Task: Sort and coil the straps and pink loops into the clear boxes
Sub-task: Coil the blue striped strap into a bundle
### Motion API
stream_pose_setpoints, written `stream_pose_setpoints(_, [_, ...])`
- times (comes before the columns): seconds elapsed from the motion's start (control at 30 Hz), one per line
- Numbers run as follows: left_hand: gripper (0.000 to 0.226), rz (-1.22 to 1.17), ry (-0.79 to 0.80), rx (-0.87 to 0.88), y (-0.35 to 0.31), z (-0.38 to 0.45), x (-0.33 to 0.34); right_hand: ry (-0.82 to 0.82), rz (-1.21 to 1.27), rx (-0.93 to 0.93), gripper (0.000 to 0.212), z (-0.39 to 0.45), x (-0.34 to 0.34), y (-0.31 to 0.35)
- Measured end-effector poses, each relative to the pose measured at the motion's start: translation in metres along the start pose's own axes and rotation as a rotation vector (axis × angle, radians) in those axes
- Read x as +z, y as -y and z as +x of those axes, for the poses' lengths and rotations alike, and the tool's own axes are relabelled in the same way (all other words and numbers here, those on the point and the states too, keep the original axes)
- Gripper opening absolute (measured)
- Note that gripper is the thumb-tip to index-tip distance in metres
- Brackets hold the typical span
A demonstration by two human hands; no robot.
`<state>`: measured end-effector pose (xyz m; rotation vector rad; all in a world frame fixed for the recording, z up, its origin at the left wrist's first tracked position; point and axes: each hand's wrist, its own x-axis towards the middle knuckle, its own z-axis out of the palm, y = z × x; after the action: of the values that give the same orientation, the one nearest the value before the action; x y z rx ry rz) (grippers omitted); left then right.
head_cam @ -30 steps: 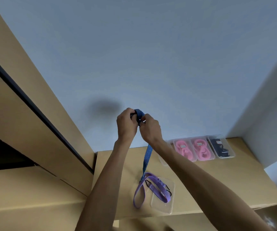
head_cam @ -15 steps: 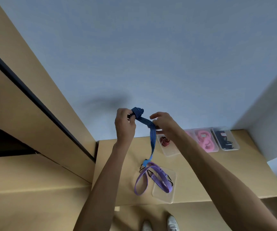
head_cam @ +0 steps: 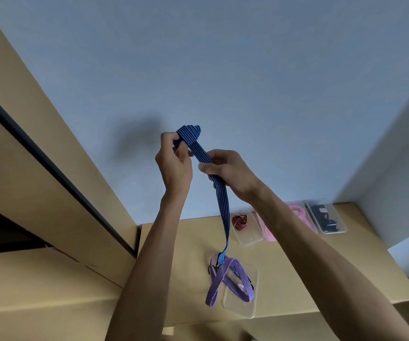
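Winding a blue striped elastic strap [head_cam: 219, 200] up near face height, the person has both hands raised well above the tan cardboard surface [head_cam: 188, 244]. The left hand [head_cam: 174, 166] pinches the small coil already wound at the strap's top end, fingers curled round it. The right hand [head_cam: 230, 172] grips the strap just below, fingers closed over the band. From there it hangs down to the cardboard, its lower end touching a purple striped strap [head_cam: 228, 276] that lies looped partly over an open clear plastic box [head_cam: 241, 306].

What could go wrong, I reckon: the blue tail looks tangled with or hooked to the purple strap, so further winding may drag the purple one up and off its box. The coil in the left hand could also spring loose if the pinch slackens, being elastic.

Farther back stands a row of clear boxes: one holding a coiled red strap [head_cam: 239, 222], then pink loops [head_cam: 296, 212] largely hidden behind the right forearm, then a box of dark items [head_cam: 326, 217] too small to identify. Whether the blue and purple straps are joined I cannot tell. The coil's turns are mostly covered by fingers.
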<state>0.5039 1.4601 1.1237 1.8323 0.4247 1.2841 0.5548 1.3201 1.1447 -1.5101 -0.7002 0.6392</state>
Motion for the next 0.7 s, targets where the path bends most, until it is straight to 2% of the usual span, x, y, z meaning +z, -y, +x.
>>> stream_pose_setpoints(0.1, [0.012, -0.076, -0.004, -0.005, -0.009, 0.009, 0.001, 0.018, -0.081, 0.05, 0.021, -0.002, 0.004, -0.014])
stream_pose_setpoints(0.27, [0.013, 0.003, 0.174, 0.001, 0.004, -0.013, 0.007, -0.01, -0.176, 0.139, 0.007, -0.002, 0.014, -0.071])
stream_pose_setpoints(0.4, [0.014, -0.005, 0.278, -0.075, 0.025, -0.04, 0.011, -0.059, -0.312, 0.29, 0.008, -0.007, 0.016, -0.12])
stream_pose_setpoints(0.5, [0.013, -0.019, 0.345, -0.126, 0.037, -0.049, 0.009, -0.05, -0.341, 0.363, 0.006, -0.013, 0.02, -0.152])
stream_pose_setpoints(0.6, [0.012, -0.02, 0.409, -0.179, 0.049, -0.056, 0.007, -0.045, -0.364, 0.435, 0.013, -0.016, 0.027, -0.176])
stream_pose_setpoints(0.7, [0.011, -0.017, 0.476, -0.23, 0.061, -0.066, 0.004, -0.094, -0.379, 0.486, 0.015, -0.015, 0.036, -0.192])
